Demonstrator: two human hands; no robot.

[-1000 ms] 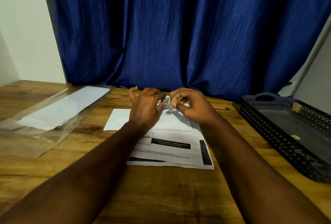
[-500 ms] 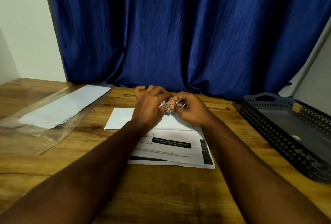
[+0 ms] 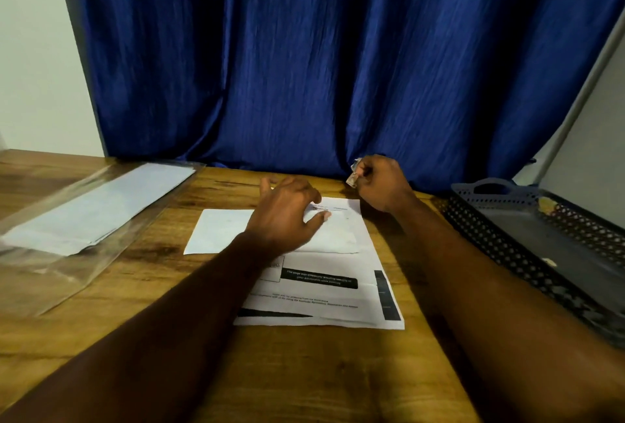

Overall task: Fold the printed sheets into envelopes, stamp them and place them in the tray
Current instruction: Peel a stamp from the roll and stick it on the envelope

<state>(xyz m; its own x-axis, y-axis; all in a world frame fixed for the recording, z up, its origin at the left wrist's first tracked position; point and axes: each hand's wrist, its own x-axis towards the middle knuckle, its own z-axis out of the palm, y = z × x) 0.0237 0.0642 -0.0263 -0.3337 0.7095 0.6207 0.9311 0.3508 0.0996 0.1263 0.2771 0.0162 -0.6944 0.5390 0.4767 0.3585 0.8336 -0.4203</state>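
Surface of brown grained wood under everything. At right, dark perforated plastic tray, well apart from the paperwork; at left, clear plastic sleeve with white sheets inside. In the middle, white printed sheet with black bars, and across its far end, plain white folded envelope. Left hand flat on that envelope, fingers spread, pinning it. Right hand raised just beyond the far right corner, fingertips clamped on small grey-brown stamp. Stamping seemingly in hand: best to keep the envelope pinned, bring the stamp down square to the far right corner, then press from one edge outward. Envelope lying flat, long axis left to right; stamp tilted, lower corner toward the envelope, face impossible to read.
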